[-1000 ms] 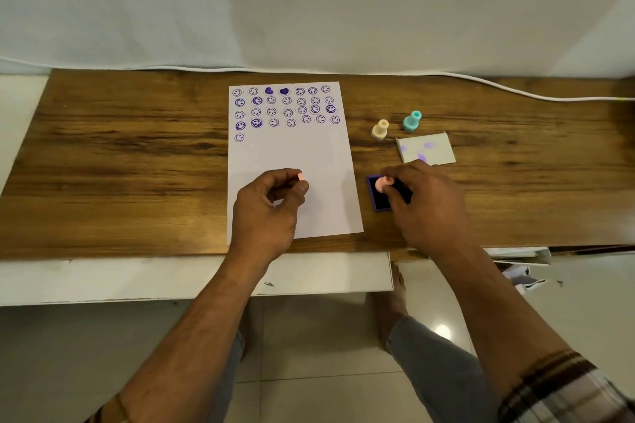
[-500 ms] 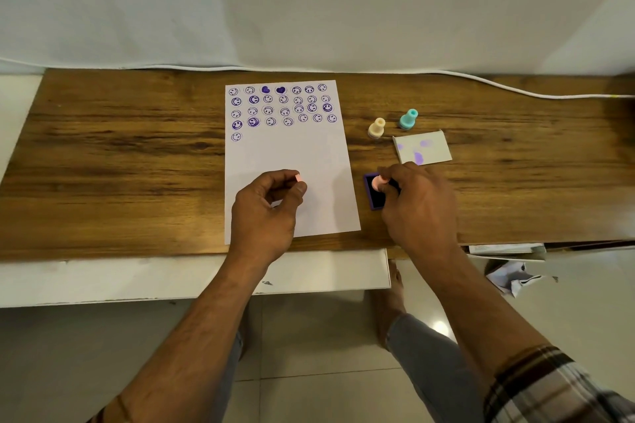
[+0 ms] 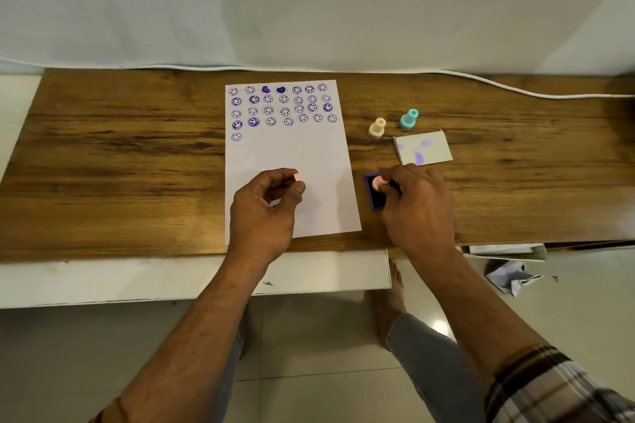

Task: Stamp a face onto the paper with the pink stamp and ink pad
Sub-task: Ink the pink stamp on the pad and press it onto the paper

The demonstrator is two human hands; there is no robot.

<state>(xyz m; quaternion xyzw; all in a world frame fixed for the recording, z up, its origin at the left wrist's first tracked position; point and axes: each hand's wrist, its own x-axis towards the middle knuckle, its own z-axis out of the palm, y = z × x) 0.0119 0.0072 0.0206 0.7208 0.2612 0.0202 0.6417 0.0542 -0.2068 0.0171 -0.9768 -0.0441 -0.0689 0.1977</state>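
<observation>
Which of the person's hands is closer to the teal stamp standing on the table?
Right. The right hand sits at the ink pad, just below the teal stamp. The left hand rests on the paper, farther away.

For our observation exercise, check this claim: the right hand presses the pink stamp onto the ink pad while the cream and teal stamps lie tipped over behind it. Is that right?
Not quite. The head view shows the cream stamp and teal stamp standing upright, not tipped over. The rest holds: the right hand presses the pink stamp onto the ink pad.
</observation>
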